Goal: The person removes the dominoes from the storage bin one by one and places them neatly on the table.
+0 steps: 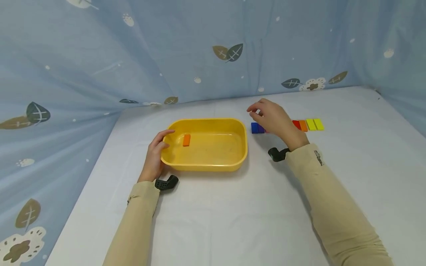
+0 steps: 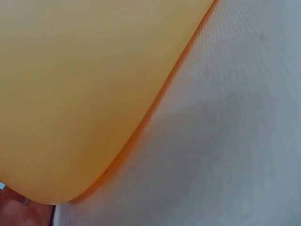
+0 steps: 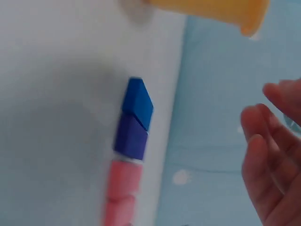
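A yellow plastic basin stands on the white cloth, with one orange block lying inside near its left end. My left hand grips the basin's left rim, fingers over the edge. In the left wrist view the basin's outer wall fills much of the picture. Above a row of coloured blocks, my right hand hovers with loosely bent fingers and nothing between them. The right wrist view shows a blue block, a purple block and pink blocks below that hand.
Beyond the right hand the row continues with a red block, an orange one and two yellow blocks. My hand hides the row's middle. A blue patterned curtain hangs behind the white-covered table.
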Demonstrator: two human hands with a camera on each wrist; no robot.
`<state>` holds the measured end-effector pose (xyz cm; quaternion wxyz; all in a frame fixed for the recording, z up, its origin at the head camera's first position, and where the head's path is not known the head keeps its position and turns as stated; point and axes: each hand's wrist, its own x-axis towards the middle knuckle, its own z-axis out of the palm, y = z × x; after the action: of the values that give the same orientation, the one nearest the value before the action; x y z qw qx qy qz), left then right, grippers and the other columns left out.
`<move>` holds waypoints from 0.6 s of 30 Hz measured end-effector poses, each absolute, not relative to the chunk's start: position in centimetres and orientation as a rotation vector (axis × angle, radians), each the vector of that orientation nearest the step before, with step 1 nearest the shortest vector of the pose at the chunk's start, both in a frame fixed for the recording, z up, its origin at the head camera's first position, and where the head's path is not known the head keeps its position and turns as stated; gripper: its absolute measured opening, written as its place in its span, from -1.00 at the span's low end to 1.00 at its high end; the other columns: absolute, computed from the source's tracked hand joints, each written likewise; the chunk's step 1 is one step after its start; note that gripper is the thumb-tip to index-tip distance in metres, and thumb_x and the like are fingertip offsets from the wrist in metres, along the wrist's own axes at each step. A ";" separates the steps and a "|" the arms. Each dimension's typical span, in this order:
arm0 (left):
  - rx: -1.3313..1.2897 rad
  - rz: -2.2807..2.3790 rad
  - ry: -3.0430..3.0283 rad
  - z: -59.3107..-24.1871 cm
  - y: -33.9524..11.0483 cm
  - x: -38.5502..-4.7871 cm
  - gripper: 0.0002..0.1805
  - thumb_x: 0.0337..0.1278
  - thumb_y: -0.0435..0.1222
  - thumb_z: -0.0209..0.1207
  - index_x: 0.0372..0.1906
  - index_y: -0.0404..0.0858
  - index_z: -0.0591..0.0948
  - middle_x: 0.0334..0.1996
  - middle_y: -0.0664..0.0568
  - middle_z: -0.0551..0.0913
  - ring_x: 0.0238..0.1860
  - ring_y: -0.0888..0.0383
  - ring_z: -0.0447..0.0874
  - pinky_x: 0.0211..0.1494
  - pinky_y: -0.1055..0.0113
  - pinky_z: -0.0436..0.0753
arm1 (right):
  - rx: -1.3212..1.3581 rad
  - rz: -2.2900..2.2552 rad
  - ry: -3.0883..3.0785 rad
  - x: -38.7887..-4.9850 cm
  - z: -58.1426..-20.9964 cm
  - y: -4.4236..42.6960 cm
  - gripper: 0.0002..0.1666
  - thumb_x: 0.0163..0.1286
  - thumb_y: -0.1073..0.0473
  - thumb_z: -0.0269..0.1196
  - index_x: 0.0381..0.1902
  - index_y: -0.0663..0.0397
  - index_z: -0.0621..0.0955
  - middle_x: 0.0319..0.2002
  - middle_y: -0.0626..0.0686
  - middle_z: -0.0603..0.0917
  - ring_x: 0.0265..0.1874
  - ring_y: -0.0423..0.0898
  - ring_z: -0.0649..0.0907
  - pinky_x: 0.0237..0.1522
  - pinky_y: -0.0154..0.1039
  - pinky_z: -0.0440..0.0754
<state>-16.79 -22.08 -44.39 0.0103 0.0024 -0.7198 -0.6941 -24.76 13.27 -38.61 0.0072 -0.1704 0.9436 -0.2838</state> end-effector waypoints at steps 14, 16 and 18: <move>0.001 -2.171 -2.247 -44.3 -22.1 -16.9 -0.49 0.05 -0.45 -0.25 0.16 -0.22 0.37 0.25 0.16 0.19 0.19 0.04 0.20 0.23 0.19 0.26 | -0.504 -1.776 2.571 -24.0 -39.8 9.9 -0.67 0.32 0.04 0.02 0.00 -0.04 0.52 -0.25 0.02 0.55 -0.37 0.06 0.55 -0.32 -0.19 0.58; 0.007 -2.174 -2.244 -44.3 -22.0 -16.9 -0.50 0.04 -0.46 -0.25 0.15 -0.22 0.38 0.24 0.17 0.19 0.19 0.04 0.20 0.23 0.19 0.26 | -0.557 -1.813 2.497 -23.5 -39.5 8.9 -0.69 0.32 0.08 0.03 -0.01 -0.03 0.52 -0.24 0.06 0.55 -0.35 0.09 0.54 -0.29 -0.16 0.58; 0.015 -2.177 -2.237 -44.3 -22.0 -16.8 -0.50 0.05 -0.46 -0.25 0.15 -0.22 0.38 0.24 0.16 0.20 0.19 0.04 0.20 0.23 0.19 0.26 | -0.630 -1.800 2.456 -23.0 -39.4 7.9 -0.70 0.31 0.09 0.05 -0.02 -0.04 0.52 -0.25 0.07 0.54 -0.34 0.11 0.55 -0.28 -0.13 0.58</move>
<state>-16.83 -21.97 -44.32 0.0102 0.0047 -0.7166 -0.6974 -22.96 7.89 -39.38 0.0164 -0.2025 0.7898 -0.5788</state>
